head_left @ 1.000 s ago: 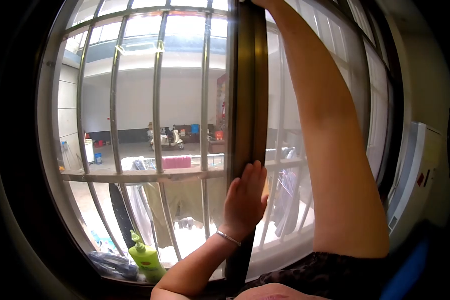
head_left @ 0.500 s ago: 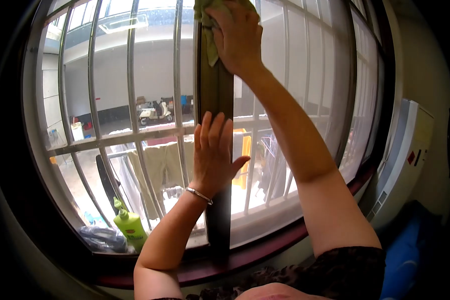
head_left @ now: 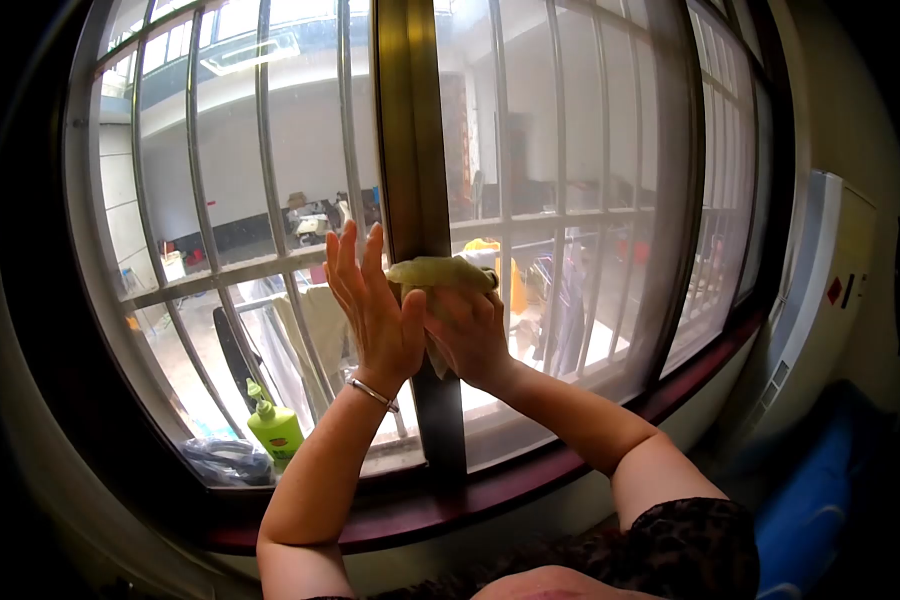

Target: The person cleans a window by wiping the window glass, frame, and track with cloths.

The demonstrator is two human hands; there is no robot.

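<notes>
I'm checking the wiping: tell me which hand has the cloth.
The right hand has it: it presses the yellow-green cloth against the central window frame. The left hand, with a bracelet at its wrist, lies open and flat beside it, holding nothing.

Item count: two hands, the left hand (head_left: 370,310) and the right hand (head_left: 467,333); one yellow-green cloth (head_left: 440,272); one bracelet (head_left: 371,392); one green pump bottle (head_left: 274,426); one crumpled plastic bag (head_left: 225,461); one bronze centre window post (head_left: 412,150); one horizontal crossbar (head_left: 240,270) in the outer grille
</notes>
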